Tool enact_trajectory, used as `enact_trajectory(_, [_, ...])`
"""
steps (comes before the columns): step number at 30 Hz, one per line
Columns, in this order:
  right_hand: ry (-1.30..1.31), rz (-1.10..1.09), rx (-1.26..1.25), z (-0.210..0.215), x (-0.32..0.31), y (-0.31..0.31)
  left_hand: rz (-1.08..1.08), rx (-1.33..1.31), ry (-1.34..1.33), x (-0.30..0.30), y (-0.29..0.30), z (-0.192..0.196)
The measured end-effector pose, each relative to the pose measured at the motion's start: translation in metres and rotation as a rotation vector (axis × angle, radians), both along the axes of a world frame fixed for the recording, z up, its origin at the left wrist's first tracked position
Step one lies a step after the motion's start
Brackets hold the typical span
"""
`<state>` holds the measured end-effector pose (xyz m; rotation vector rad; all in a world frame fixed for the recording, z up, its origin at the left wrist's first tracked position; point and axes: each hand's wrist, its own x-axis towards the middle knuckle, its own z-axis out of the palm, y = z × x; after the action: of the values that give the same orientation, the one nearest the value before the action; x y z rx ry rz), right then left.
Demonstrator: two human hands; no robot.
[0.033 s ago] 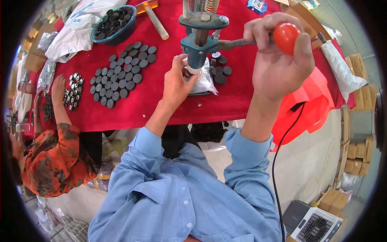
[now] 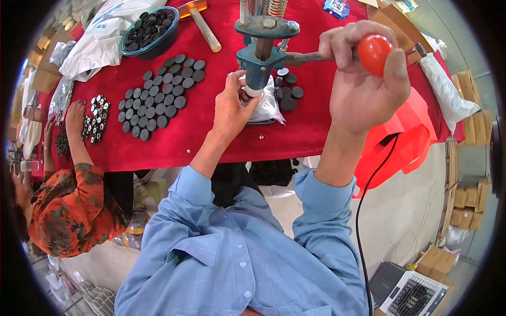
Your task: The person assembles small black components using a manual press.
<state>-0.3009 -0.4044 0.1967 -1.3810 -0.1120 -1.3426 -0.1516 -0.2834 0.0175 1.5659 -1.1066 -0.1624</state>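
a: we start at the small hand press [image 2: 262, 58], the blue-green one standing in the upper middle of the frame on the red tablecloth [image 2: 211, 142]. what have we got on it?

b: our right hand [image 2: 363, 79] is wrapped around its lever [image 2: 308, 57], fingers curled shut over the red ball knob [image 2: 375, 52] at the upper right. the knob shows between thumb and fingers.

a: and our left hand [image 2: 232, 108]?

b: it sits just below the press head, fingertips drawn together at the white part [image 2: 255, 93] under the nozzle. whether we are pinching a piece there, we cannot tell; the fingers hide it. a clear plastic bag [image 2: 269, 108] lies under and beside that hand.

a: moving outward?

b: a few dark round caps [image 2: 289, 90] lie just right of the press base. to the left, rows of the same dark caps [image 2: 158, 97] are laid out on the cloth. further up left stands a teal bowl [image 2: 150, 31] filled with more of them, with a wooden-handled mallet [image 2: 203, 23] beside it.

a: anyone else?

b: at the left edge a person in an orange patterned top [image 2: 68, 205] has a hand [image 2: 74, 116] on the table beside a cluster of silvery pieces [image 2: 96, 118].
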Motion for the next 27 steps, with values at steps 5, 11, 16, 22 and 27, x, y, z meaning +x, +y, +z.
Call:
enact_trajectory(5, [0.020,0.003,-0.118,-0.015,-0.013,0.024,0.001,0.024,0.002,-0.001,0.007,0.004])
enact_trajectory(11, [0.120,-0.062,-0.157,-0.057,-0.045,0.058,0.171,0.025,-0.105,0.038,0.050,-0.009])
enact_trajectory(16, [0.093,-0.114,-0.144,-0.091,-0.055,0.077,0.427,0.269,-0.693,0.079,0.099,-0.028])
enact_trajectory(22, [0.127,-0.155,-0.132,-0.090,-0.057,0.077,0.395,0.253,-0.621,0.088,0.109,-0.040])
enact_trajectory(27, [0.066,-0.153,-0.132,-0.103,-0.054,0.077,0.464,0.307,-0.639,0.087,0.114,-0.038])
